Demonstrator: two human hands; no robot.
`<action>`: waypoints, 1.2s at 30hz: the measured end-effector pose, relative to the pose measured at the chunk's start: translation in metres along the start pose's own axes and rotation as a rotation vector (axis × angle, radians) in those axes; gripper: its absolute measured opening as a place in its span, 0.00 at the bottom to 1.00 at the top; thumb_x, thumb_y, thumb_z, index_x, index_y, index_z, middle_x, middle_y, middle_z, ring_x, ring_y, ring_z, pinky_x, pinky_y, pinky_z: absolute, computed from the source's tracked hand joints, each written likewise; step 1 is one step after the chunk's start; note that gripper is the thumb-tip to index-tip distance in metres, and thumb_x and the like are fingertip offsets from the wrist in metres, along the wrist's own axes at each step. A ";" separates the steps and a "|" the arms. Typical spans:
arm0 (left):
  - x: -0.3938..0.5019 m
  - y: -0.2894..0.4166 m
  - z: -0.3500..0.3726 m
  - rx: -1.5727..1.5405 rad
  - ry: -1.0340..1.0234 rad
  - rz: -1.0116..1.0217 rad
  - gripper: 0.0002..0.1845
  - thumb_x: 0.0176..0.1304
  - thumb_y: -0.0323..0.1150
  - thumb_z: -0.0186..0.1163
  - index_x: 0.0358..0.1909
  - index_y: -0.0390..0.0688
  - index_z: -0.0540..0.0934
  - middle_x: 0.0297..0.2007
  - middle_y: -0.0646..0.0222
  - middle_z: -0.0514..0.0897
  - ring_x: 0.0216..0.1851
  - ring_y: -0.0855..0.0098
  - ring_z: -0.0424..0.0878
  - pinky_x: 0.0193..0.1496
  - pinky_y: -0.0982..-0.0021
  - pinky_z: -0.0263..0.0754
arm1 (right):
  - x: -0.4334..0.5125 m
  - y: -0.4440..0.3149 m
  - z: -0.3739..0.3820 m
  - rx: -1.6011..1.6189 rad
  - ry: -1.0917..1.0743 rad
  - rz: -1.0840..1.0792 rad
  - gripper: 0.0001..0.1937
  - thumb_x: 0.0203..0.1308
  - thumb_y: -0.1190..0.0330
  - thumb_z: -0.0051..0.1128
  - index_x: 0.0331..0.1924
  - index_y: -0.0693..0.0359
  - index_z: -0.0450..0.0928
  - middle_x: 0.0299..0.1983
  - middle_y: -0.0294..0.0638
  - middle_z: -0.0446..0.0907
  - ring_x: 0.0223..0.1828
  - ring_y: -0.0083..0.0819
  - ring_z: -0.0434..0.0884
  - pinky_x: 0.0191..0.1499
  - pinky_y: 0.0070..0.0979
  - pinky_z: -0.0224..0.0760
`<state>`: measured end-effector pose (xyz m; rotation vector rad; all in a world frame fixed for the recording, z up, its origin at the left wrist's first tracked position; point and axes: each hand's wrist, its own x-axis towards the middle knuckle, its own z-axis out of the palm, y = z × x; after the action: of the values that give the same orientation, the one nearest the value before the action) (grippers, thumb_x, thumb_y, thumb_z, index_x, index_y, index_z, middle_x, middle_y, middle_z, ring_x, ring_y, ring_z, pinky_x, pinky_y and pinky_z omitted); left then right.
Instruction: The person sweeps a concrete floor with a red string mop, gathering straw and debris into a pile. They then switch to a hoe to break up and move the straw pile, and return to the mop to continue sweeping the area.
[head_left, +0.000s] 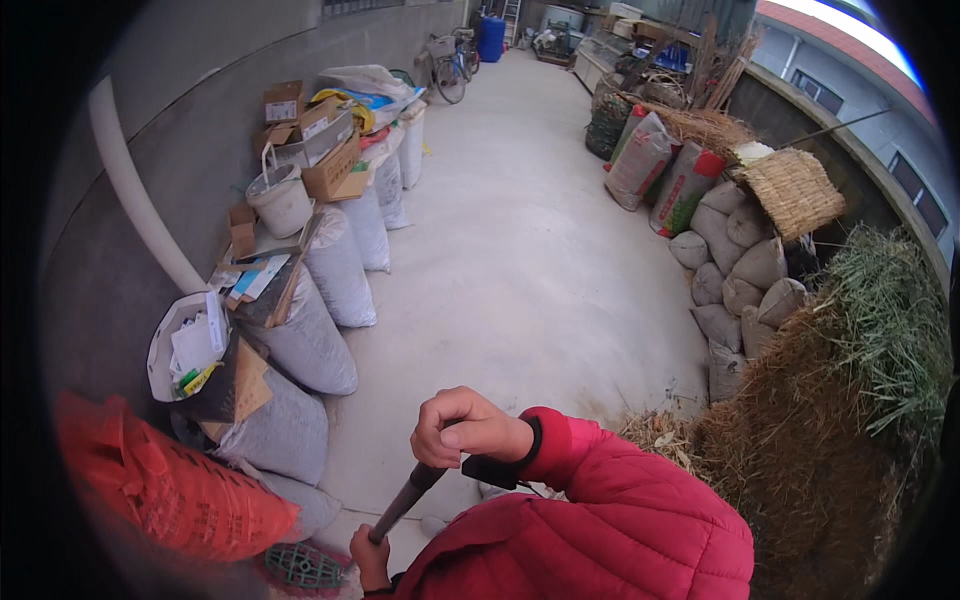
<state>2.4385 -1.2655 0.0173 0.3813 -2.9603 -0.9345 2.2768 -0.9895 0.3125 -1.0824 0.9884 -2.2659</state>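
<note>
My right hand is curled around the upper end of a dark grey pole. A black band circles that wrist, and a flat dark object shows below it. Lower down, my left hand grips the same pole. The pole slants down to the lower left. Beyond my left hand lies a green plastic lattice with a pinkish fringe; I cannot tell whether the pole joins it. The red quilted sleeve covers my right arm and hides part of the ground.
Filled white sacks line the left wall, topped with cardboard boxes and a white bucket. A red bag stands nearest. Straw and small stuffed sacks border the right. Bicycles stand at the back of the concrete floor.
</note>
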 end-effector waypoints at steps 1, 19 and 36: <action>0.009 -0.006 0.004 -0.011 0.037 0.048 0.08 0.36 0.28 0.60 0.16 0.40 0.69 0.17 0.56 0.74 0.23 0.52 0.73 0.26 0.57 0.67 | -0.001 0.010 0.002 -0.044 0.002 0.017 0.12 0.58 0.68 0.42 0.21 0.65 0.63 0.13 0.34 0.64 0.16 0.20 0.64 0.21 0.18 0.57; -0.045 -0.086 0.068 -0.187 0.339 -0.446 0.05 0.34 0.30 0.56 0.19 0.42 0.74 0.21 0.59 0.77 0.28 0.55 0.75 0.31 0.59 0.68 | 0.053 0.139 0.004 -0.068 0.065 0.275 0.12 0.59 0.65 0.37 0.21 0.59 0.58 0.06 0.27 0.52 0.05 0.17 0.50 0.14 0.19 0.47; -0.071 0.028 -0.035 -0.364 -0.205 -0.065 0.07 0.43 0.36 0.55 0.23 0.44 0.74 0.21 0.59 0.76 0.27 0.54 0.74 0.28 0.56 0.66 | 0.049 0.023 -0.022 -0.130 0.475 0.041 0.10 0.58 0.65 0.41 0.21 0.56 0.60 0.13 0.29 0.56 0.11 0.17 0.55 0.20 0.17 0.53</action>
<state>2.5037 -1.2465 0.0660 0.3901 -2.8700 -1.5729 2.2318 -1.0267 0.3096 -0.5664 1.3401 -2.5086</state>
